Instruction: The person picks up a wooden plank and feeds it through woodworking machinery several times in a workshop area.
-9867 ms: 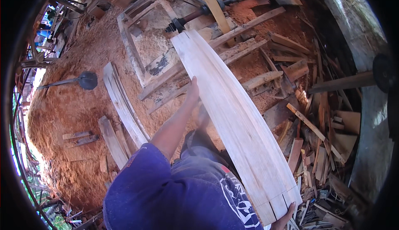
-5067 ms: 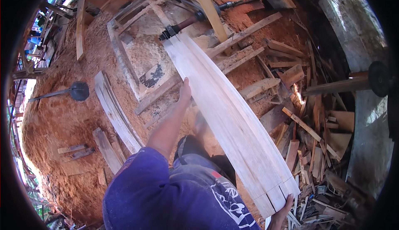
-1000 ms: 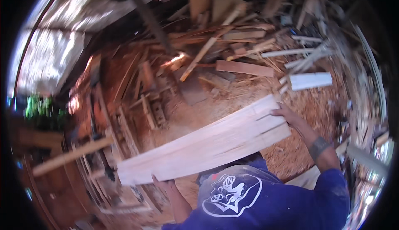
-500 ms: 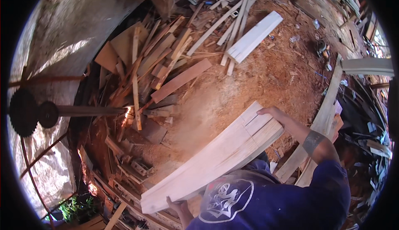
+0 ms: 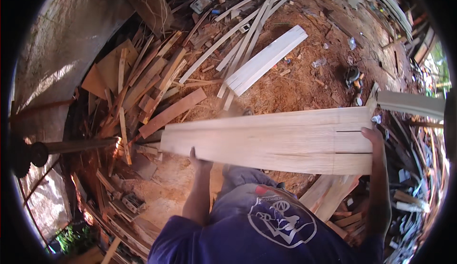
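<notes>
A long, pale wooden board (image 5: 266, 140) stretches across in front of me, with splits or cut lines running in from its right end. My left hand (image 5: 201, 162) grips its near edge toward the left end, the thumb on top and the other fingers hidden beneath. At the right end, my right hand (image 5: 374, 137) is closed round the board's end edge, its fingers partly out of sight. Farther off, another whitish board (image 5: 267, 60) lies on the sawdust-covered ground.
Scrap wood (image 5: 152, 83) is heaped at the left, with a reddish plank (image 5: 172, 113) at its near side. Toothed round discs on a shaft (image 5: 81, 145) stand at the far left. Thin strips (image 5: 252, 25) lie at the back. Long planks (image 5: 328, 195) rest near my right side.
The held board has swung from a slant to nearly level and moved farther from my body. Both hands have moved with it, keeping their hold, and the view has shifted.
</notes>
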`<state>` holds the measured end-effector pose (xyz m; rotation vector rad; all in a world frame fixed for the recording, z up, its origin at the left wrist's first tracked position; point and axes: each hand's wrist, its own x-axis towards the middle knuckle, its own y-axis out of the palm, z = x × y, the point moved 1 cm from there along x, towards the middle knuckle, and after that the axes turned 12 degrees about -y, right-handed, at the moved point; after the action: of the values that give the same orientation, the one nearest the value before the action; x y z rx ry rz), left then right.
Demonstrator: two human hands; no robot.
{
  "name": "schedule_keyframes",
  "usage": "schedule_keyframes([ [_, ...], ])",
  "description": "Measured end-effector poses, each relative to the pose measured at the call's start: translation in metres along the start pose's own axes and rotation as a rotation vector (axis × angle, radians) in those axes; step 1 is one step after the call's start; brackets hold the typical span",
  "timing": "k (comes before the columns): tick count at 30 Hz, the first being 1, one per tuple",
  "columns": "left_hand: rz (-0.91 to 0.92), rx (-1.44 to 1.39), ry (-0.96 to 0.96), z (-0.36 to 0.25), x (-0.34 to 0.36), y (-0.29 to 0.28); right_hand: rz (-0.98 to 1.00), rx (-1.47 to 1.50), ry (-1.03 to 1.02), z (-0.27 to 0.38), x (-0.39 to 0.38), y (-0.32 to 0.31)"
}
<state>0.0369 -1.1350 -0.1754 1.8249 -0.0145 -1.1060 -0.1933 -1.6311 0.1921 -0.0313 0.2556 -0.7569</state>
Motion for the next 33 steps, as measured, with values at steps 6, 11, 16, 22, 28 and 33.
schedule_keyframes([
  [6,0.021,-0.116,-0.025,0.105,0.237,0.110,-0.062,-0.313,-0.214,0.047,0.165,-0.048],
  [11,-0.066,-0.190,-0.079,0.184,0.353,0.203,-0.115,-0.406,-0.246,0.077,0.324,-0.094],
  [16,-0.168,-0.319,-0.022,0.255,0.438,0.269,0.133,-0.310,-0.219,0.108,0.506,-0.090],
  [22,-0.393,0.343,-0.109,0.308,0.489,0.247,0.550,-0.450,-0.220,-0.004,0.823,-0.104],
  [28,-0.846,0.174,0.237,0.403,0.318,0.286,0.804,-0.241,-0.003,-0.167,1.071,-0.060],
  [33,-1.204,0.048,0.004,0.541,0.199,0.310,0.745,-0.092,0.210,-0.253,1.162,-0.037],
])
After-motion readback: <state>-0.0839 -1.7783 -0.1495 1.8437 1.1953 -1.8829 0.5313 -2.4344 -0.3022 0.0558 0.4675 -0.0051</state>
